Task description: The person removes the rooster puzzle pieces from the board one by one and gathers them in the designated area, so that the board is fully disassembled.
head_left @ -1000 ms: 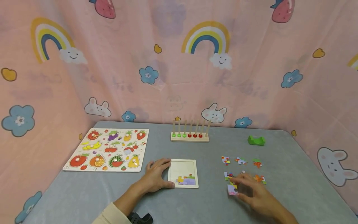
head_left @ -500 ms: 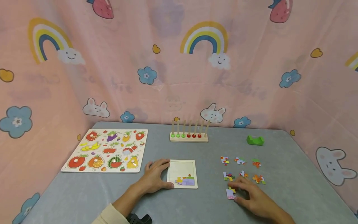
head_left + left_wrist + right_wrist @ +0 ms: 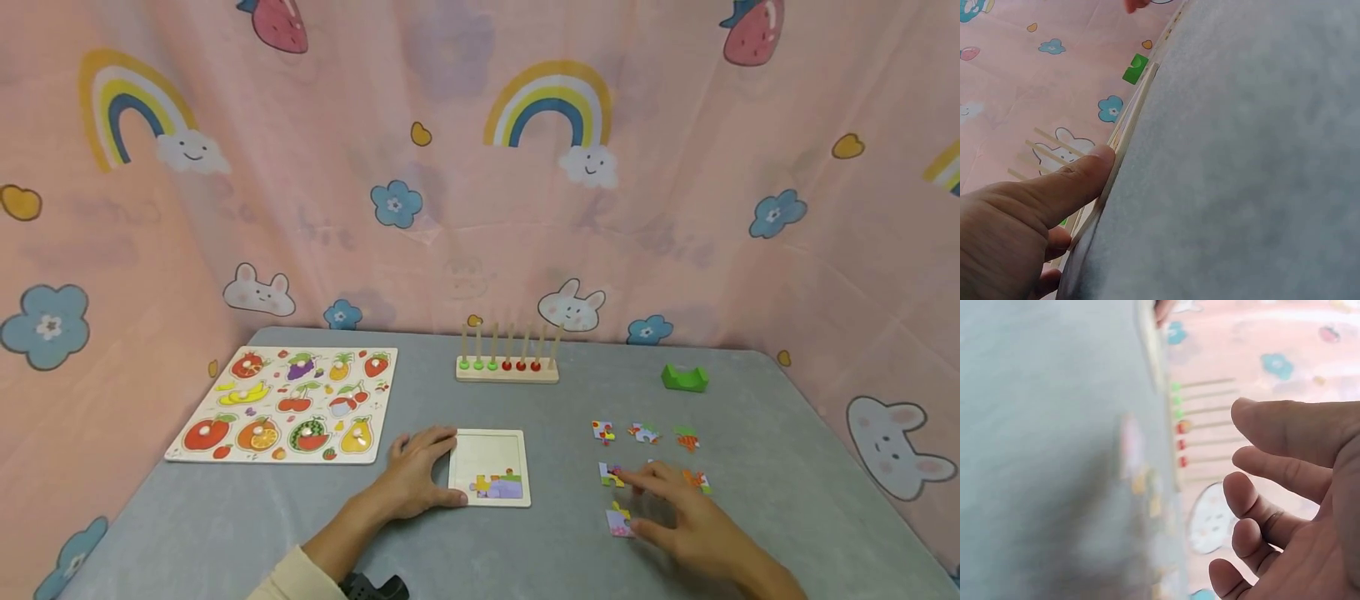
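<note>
My left hand [image 3: 420, 472] holds a square wooden puzzle tray [image 3: 487, 454] at its left side, thumb at the near corner and fingers at the far one. The left wrist view shows the thumb [image 3: 1082, 178] against the tray's edge. Joined pieces [image 3: 498, 484], lilac, yellow and green, lie in its lower right part. My right hand [image 3: 686, 517] hovers above loose pieces with thumb and fingers apart; the right wrist view shows nothing between them. A lilac and yellow piece [image 3: 619, 522] lies just left of its thumb, and another piece [image 3: 609, 475] by its index fingertip.
More jigsaw pieces [image 3: 643, 432] lie in rows on the right, one largely hidden by my hand. A fruit peg puzzle [image 3: 281, 404] lies at left. A bead counting rack [image 3: 507, 372] and a green curved block [image 3: 685, 379] stand toward the back.
My right hand has set down and let go of the lilac piece, which now lies slightly nearer. The fingers have lifted away toward the row behind. My left hand stays on the tray.
</note>
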Motion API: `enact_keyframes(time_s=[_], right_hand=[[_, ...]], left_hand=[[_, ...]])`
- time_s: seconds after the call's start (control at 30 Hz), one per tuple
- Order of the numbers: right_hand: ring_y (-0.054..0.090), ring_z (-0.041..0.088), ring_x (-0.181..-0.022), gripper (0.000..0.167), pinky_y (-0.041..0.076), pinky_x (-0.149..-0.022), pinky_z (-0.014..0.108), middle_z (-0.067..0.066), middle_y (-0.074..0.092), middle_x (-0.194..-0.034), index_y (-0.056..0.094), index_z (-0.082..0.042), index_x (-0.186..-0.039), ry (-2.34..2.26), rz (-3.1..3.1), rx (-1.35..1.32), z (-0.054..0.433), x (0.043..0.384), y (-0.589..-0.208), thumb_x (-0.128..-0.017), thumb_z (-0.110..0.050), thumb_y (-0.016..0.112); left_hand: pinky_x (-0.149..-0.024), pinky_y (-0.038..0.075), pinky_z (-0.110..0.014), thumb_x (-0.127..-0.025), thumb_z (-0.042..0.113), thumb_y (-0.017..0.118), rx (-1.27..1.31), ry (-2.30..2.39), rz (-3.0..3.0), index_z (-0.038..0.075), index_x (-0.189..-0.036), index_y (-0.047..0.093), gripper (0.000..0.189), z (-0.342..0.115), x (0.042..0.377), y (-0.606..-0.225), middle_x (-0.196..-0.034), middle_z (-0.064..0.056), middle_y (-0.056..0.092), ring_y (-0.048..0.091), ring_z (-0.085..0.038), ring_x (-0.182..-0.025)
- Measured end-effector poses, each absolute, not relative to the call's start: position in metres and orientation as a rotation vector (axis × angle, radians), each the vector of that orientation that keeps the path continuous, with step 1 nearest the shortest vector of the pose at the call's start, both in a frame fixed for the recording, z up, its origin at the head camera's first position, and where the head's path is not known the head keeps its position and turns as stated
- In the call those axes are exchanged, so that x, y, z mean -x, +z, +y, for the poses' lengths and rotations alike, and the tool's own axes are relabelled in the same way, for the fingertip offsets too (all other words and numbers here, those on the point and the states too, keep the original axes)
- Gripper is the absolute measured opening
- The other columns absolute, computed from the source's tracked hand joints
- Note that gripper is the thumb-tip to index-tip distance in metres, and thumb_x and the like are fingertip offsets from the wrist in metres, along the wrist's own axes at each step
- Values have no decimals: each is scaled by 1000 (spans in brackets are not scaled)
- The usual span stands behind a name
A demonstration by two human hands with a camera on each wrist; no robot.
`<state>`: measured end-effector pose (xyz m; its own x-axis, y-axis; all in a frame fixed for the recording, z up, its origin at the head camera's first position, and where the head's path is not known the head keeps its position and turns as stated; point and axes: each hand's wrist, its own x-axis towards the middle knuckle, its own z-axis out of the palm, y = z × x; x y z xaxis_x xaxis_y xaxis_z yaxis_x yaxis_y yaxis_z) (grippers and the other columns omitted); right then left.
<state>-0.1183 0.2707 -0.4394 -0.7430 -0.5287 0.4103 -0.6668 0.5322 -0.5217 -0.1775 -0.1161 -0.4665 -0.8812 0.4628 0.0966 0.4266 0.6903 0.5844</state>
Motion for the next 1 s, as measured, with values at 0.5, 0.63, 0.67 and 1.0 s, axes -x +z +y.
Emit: enact_keyframes(time_s=[0.5,0.63,0.67,1.0], right_hand=[[48,10,-101,62,41,-81,25,-9,52,-114,57,-12,-135,970,-2480,-1029,233,118,-378,-78,-10,81],[46,11,-104,60,42,-80,28,-9,52,-115,58,-13,-134,977,-2478,-1006,219,120,-372,-79,-13,80],[45,11,-104,59,42,-80,30,-9,52,-115,58,-13,-134,974,-2480,-1001,215,121,-370,-79,-14,80],[42,13,-106,57,42,-79,33,-6,50,-117,60,-10,-132,1025,-2469,-1009,180,131,-371,-79,-11,80]], left_hand=[[-103,9,-63,-72,42,84,-758,952,2845,-1,-135,53,83,-116,177,-469,-142,-8,44,36,-30,-132],[-103,9,-63,-72,42,84,-762,952,2842,-1,-136,53,83,-116,177,-468,-142,-8,44,35,-30,-132],[-103,9,-63,-72,42,84,-762,952,2840,-1,-136,53,83,-116,177,-468,-142,-8,44,35,-30,-133],[-103,8,-62,-72,42,84,-750,961,2835,1,-136,53,82,-115,177,-468,-142,-6,44,36,-28,-133]])
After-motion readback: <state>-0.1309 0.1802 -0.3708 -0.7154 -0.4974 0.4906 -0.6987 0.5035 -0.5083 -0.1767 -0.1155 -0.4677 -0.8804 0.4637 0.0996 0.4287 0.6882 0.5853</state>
